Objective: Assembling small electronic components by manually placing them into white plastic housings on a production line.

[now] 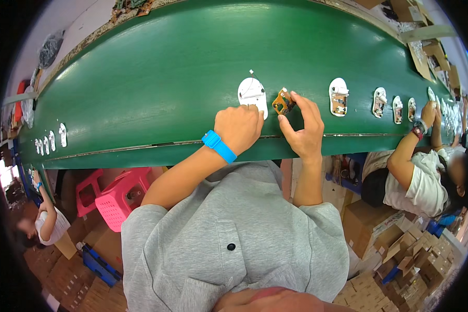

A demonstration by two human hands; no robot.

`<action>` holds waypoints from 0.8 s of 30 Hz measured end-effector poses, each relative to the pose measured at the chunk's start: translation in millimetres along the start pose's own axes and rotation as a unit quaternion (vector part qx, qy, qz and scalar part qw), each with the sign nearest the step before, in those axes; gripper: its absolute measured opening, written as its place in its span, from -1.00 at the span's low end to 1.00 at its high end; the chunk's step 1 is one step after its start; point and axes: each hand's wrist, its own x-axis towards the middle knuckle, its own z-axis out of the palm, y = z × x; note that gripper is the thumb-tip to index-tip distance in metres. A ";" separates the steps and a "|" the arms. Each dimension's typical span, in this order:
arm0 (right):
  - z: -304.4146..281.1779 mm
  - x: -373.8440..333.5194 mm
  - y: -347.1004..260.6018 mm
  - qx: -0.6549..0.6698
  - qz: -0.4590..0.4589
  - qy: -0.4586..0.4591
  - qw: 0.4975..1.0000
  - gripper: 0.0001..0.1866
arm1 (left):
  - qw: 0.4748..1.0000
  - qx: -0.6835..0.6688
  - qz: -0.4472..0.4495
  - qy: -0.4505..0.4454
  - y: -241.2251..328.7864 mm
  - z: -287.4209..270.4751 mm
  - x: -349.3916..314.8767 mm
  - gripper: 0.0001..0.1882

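In front of me a white oval plastic shell (pixel 251 88) lies on the green work surface, with a thin wire and small white connector (pixel 251 71) sticking out past its far end. My left hand (pixel 238 126), a blue band at its wrist, has its fingers curled down onto the shell's near end; the fingertips are partly hidden. Just right of the shell, my right hand (pixel 308 125) grips a brown circuit board (pixel 283 102) between thumb and forefinger. The board is tilted, with dark parts on it.
Another white shell with brown board (pixel 338 98) lies to the right, several similar ones beyond it. Small white units (pixel 63 134) stand in a row at far left. A co-worker's hand (pixel 429 113) works at right. A pink stool (pixel 120 200) and cardboard boxes (pixel 372 221) are below.
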 end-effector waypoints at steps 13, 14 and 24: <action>6.1 23.9 0.4 0.021 -0.125 -0.123 0.984 -0.46 | 0.990 -0.121 -0.047 0.063 -54.4 -31.1 -41.3 -0.80; 7.8 26.4 0.6 0.028 -0.139 -0.143 0.979 -0.47 | 0.988 -0.131 -0.050 0.058 -57.8 -30.7 -42.7 -0.81; 7.5 38.1 -6.2 0.005 -0.149 -0.243 0.958 -0.52 | 0.970 -0.227 -0.009 0.091 -51.7 -21.6 -44.4 -0.92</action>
